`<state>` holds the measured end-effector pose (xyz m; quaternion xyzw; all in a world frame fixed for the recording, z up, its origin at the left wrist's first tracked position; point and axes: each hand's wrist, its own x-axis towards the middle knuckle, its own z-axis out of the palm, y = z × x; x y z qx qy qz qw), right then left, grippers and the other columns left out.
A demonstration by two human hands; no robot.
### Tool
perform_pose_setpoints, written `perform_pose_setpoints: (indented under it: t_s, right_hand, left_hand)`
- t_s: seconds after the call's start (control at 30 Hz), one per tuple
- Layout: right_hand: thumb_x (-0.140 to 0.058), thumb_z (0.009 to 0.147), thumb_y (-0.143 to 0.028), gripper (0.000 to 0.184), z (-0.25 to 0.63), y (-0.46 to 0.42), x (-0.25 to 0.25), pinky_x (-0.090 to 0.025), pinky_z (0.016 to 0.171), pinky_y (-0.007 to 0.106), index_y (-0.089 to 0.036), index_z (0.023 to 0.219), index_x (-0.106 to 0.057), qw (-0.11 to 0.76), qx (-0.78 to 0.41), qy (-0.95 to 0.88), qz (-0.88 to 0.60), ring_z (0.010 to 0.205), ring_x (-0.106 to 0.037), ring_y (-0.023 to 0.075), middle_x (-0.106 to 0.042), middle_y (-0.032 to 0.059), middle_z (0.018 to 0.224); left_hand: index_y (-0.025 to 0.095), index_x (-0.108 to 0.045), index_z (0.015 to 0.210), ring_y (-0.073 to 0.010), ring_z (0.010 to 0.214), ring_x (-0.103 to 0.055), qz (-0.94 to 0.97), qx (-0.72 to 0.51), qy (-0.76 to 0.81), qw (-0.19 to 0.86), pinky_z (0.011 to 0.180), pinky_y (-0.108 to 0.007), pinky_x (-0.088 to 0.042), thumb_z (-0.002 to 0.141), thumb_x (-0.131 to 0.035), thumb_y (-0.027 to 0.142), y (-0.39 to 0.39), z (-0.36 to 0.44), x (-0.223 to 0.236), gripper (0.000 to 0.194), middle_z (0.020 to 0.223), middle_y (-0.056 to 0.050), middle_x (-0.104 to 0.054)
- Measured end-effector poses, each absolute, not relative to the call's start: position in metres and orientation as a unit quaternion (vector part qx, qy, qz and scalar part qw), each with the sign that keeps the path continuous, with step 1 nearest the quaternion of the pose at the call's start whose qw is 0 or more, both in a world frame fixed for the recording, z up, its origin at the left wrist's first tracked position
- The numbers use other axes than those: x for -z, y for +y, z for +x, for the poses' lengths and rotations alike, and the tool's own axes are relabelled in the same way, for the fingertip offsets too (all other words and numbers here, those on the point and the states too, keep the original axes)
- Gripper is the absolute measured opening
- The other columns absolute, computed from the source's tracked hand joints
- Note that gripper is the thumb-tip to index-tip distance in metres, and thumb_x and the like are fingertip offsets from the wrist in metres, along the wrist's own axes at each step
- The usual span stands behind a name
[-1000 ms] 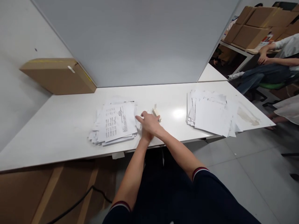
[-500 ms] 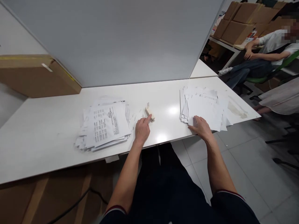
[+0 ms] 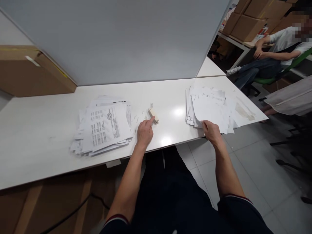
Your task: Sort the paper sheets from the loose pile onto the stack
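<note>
A small cream stapler [image 3: 153,115] lies on the white table [image 3: 168,94]. My left hand [image 3: 145,131] rests on the tabletop beside it, index finger stretched out and touching its near end; the hand is open and grips nothing. My right hand [image 3: 211,131] is closed on the near edge of a sheet of paper [image 3: 207,109], which curls up slightly at its left side. That sheet is the top one of a loose paper stack [image 3: 189,112]. Left of my left hand sits another uneven stack of printed papers [image 3: 104,126], its top sheet bearing a round stamp.
A grey-white panel [image 3: 136,39] rises behind the table. On the left stands a cardboard box [image 3: 36,73]. At right a seated person [image 3: 280,48] is near stacked boxes [image 3: 246,27], and chair legs [image 3: 290,165] stand on the tiled floor [image 3: 234,169].
My right hand has closed on the top sheet's near edge, and that sheet now bends up at the left. My left hand stays at the stapler. The whole view has shifted slightly.
</note>
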<state>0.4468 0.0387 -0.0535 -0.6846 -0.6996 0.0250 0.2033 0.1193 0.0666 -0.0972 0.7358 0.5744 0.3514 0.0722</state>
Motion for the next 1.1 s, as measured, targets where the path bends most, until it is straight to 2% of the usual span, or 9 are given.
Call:
perform_pose_setpoints:
  t_s: [0.17, 0.23, 0.3, 0.37, 0.43, 0.67, 0.87, 0.97, 1.1]
  right_hand:
    - [-0.048, 0.084, -0.040, 0.027, 0.415, 0.025, 0.031, -0.041, 0.060, 0.026, -0.017, 0.087, -0.062, 0.477, -0.110, -0.574, -0.656, 0.063, -0.053, 0.0146, -0.060, 0.0029, 0.069]
    - [-0.052, 0.082, -0.041, 0.025, 0.392, 0.020, 0.021, -0.041, 0.058, 0.025, -0.019, 0.083, -0.061, 0.585, -0.215, -0.515, -0.589, 0.061, -0.050, 0.0124, -0.056, 0.0001, 0.066]
    - [-0.054, 0.081, -0.041, 0.021, 0.369, 0.015, 0.016, -0.040, 0.055, 0.024, -0.020, 0.080, -0.060, 0.658, -0.325, -0.450, -0.508, 0.056, -0.047, 0.0099, -0.050, -0.0028, 0.061]
    - [-0.056, 0.080, -0.039, 0.018, 0.349, 0.009, 0.018, -0.040, 0.054, 0.023, -0.021, 0.077, -0.058, 0.691, -0.417, -0.393, -0.440, 0.053, -0.044, 0.0082, -0.046, -0.0045, 0.058]
    - [-0.058, 0.080, -0.036, 0.016, 0.335, 0.002, 0.028, -0.041, 0.056, 0.022, -0.021, 0.074, -0.058, 0.689, -0.491, -0.352, -0.401, 0.055, -0.045, 0.0077, -0.047, -0.0046, 0.060]
    - [-0.062, 0.076, -0.038, 0.017, 0.349, -0.022, 0.066, -0.047, 0.064, 0.028, -0.022, 0.075, -0.061, 0.546, -0.645, -0.353, -0.400, 0.064, -0.055, 0.0124, -0.059, -0.0004, 0.068]
    - [-0.042, 0.073, -0.071, 0.061, 0.383, -0.008, 0.046, -0.047, 0.078, 0.038, -0.020, 0.096, -0.065, 0.432, -0.671, -0.467, -0.380, 0.082, -0.061, 0.0215, -0.067, 0.0089, 0.089]
    - [-0.059, 0.070, -0.058, 0.053, 0.371, 0.003, 0.030, -0.046, 0.081, 0.037, -0.020, 0.107, -0.061, 0.427, -0.593, -0.538, -0.421, 0.088, -0.060, 0.0218, -0.066, 0.0079, 0.097]
    - [-0.065, 0.071, -0.041, 0.031, 0.341, 0.021, 0.018, -0.047, 0.069, 0.030, -0.018, 0.091, -0.064, 0.516, -0.479, -0.518, -0.486, 0.078, -0.059, 0.0183, -0.067, 0.0041, 0.084]
  left_hand:
    - [0.020, -0.059, 0.114, -0.0194, 0.092, -0.055, 0.664, -0.460, 0.570, 0.150, 0.087, -0.034, -0.043, 0.086, -0.041, 0.024, 0.059, 0.126, 0.089, 0.034, 0.097, -0.008, -0.062]
    - [0.018, -0.063, 0.106, -0.0172, 0.079, -0.059, 0.580, -0.494, 0.583, 0.281, 0.079, -0.032, -0.047, 0.083, -0.048, 0.039, 0.046, 0.133, 0.082, 0.035, 0.093, -0.008, -0.065]
    - [0.013, -0.063, 0.100, -0.0155, 0.063, -0.060, 0.469, -0.462, 0.562, 0.501, 0.064, -0.030, -0.050, 0.078, -0.049, 0.054, 0.029, 0.142, 0.074, 0.048, 0.083, -0.010, -0.067]
    - [0.010, -0.061, 0.101, -0.0178, 0.064, -0.063, 0.362, -0.405, 0.468, 0.697, 0.062, -0.031, -0.051, 0.075, -0.046, 0.064, 0.016, 0.149, 0.068, 0.062, 0.083, -0.013, -0.068]
    - [0.010, -0.061, 0.102, -0.0189, 0.071, -0.065, 0.275, -0.419, 0.383, 0.776, 0.065, -0.030, -0.052, 0.073, -0.048, 0.065, 0.010, 0.151, 0.064, 0.063, 0.085, -0.013, -0.069]
    - [0.017, -0.063, 0.097, -0.0108, 0.065, -0.063, 0.127, -0.583, 0.386, 0.704, 0.062, -0.022, -0.050, 0.065, -0.073, 0.026, 0.024, 0.132, 0.060, 0.034, 0.076, -0.002, -0.070]
    - [0.017, -0.063, 0.093, -0.0130, 0.069, -0.064, 0.230, -0.652, 0.415, 0.591, 0.068, -0.025, -0.050, 0.058, -0.077, 0.027, 0.019, 0.142, 0.053, 0.039, 0.073, -0.002, -0.069]
    - [0.018, -0.063, 0.098, -0.0131, 0.072, -0.063, 0.327, -0.671, 0.457, 0.483, 0.071, -0.025, -0.049, 0.065, -0.072, 0.034, 0.012, 0.149, 0.047, 0.038, 0.074, -0.002, -0.068]
    - [0.020, -0.057, 0.114, -0.0089, 0.066, -0.057, 0.440, -0.656, 0.494, 0.362, 0.066, -0.020, -0.047, 0.074, -0.063, 0.035, 0.003, 0.146, 0.029, 0.043, 0.076, -0.001, -0.065]
